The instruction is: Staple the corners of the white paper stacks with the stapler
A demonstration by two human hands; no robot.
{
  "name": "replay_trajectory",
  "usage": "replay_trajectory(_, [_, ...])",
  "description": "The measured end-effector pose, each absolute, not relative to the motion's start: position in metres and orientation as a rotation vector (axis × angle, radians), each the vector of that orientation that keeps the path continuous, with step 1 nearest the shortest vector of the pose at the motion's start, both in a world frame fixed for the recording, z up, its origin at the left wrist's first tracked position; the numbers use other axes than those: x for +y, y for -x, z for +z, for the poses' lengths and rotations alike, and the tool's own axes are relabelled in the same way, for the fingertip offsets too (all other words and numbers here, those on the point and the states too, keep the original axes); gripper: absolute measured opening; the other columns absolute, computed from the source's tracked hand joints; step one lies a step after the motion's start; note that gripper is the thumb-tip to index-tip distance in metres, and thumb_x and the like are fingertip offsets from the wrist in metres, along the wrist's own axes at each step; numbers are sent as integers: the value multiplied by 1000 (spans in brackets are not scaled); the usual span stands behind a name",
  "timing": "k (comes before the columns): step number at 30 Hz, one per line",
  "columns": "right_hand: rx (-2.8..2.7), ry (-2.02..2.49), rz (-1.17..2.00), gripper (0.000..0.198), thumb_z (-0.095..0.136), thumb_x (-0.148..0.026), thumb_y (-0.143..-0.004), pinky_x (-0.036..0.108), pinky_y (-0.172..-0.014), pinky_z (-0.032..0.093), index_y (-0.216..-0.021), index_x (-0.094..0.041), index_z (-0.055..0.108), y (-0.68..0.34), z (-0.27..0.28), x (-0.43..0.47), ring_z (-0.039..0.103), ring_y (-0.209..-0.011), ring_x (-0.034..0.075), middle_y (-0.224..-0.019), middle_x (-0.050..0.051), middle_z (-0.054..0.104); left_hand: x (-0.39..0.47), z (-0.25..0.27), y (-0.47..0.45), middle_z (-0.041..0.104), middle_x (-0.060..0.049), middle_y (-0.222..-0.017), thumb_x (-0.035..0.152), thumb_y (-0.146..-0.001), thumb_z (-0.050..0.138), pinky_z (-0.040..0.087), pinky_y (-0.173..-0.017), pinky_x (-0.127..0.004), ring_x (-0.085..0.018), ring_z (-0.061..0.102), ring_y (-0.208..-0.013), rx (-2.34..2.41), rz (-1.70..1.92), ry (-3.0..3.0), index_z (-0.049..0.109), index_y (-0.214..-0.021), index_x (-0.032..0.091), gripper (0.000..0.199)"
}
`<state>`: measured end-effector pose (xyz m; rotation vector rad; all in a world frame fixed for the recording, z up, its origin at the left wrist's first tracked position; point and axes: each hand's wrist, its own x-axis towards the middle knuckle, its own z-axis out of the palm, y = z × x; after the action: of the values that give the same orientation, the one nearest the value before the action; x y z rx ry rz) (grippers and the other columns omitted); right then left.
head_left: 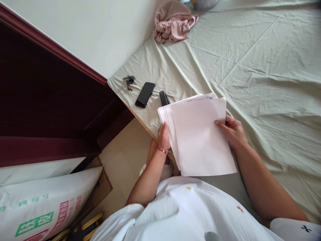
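Between left hand [164, 138] and right hand [235, 133], papers [200, 137] are gripped (edges uneven!); some could be spilled by slackened pinching.

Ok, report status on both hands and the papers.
Left hand gripping papers at left edge. Right hand gripping right edge. Papers stacked unevenly. Small black object partly hidden behind them.

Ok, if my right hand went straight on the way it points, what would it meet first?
The papers, whose near edge your right hand already grips; past them, depth is hard to judge.
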<state>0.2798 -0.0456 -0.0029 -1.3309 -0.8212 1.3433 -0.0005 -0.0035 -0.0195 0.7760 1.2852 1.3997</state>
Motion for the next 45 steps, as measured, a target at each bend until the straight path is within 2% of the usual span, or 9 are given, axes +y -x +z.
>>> replay_trajectory(4, [-822,1348,1298,30,82,-47,-81,35,-71,60,-100,-26,72,-280,-6,-45,71,-78,21,-93,2,77,-4,-19,0,80,-3,-114,60,-74,87,56,-105,-34,-24,73,-113,1236,1319,-775,79,-106,23,50])
replay_trajectory(13, [-735,1304,1110,21,87,-40,-78,25,-63,51,-86,-25,75,-276,-4,-43,60,-66,12,-79,-4,72,-1,-30,8,82,-5,-108,52,-68,93,53,-106,-33,-24,74,-114,1294,1430,-593,80,-101,20,48])
replay_trajectory(18, [-703,1284,1119,22,87,-41,-78,25,-62,51,-88,-25,75,-278,-4,-43,60,-65,12,-82,-3,73,-2,-28,6,81,-5,-106,49,-68,93,53,-106,-34,-24,73,-113,1340,1448,-562,80,-98,19,44])
replay_trajectory(22, [-759,1308,1136,22,86,-42,-79,27,-60,50,-87,-25,74,-278,-5,-43,60,-65,13,-78,-3,71,-3,-22,2,82,-6,-104,54,-70,91,55,-102,-34,-24,74,-109,1311,1416,-660,81,-98,19,47])
replay_trajectory(34, [-764,1322,1074,26,81,-47,-85,24,-56,42,-83,-24,70,-278,-6,-44,51,-61,11,-75,-3,65,-3,-20,3,82,-5,-115,55,-77,87,55,-102,-30,-22,74,-111,1179,1310,-864,81,-113,22,49])
replay_trajectory(40, [-831,1356,1028,27,81,-48,-86,25,-60,41,-80,-24,68,-276,-8,-45,50,-65,12,-75,-3,61,-4,-16,0,83,-6,-108,59,-70,90,55,-101,-32,-24,74,-109,1203,1310,-833,82,-105,20,53])
replay_trajectory(45, [-908,1366,1014,30,81,-49,-85,27,-61,41,-76,-24,66,-277,-9,-45,49,-66,13,-72,-3,58,-5,-14,-2,82,-7,-109,61,-71,89,54,-104,-34,-26,73,-112,1216,1305,-868,82,-105,19,54])
